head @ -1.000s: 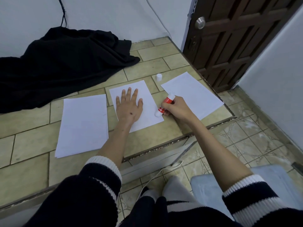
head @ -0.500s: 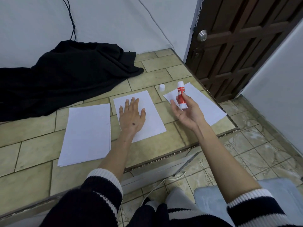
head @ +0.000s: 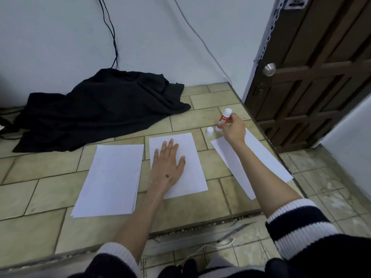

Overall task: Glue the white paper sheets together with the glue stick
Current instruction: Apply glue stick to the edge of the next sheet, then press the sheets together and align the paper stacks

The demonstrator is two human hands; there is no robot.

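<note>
Cylindrical glue stick (head: 225, 118), flat sheets (head: 188, 169)

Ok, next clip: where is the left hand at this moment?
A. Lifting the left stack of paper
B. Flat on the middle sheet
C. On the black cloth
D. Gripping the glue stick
B: the left hand lies palm down with fingers spread on the middle sheet, while the right hand holds the glue stick near the cap.
</note>
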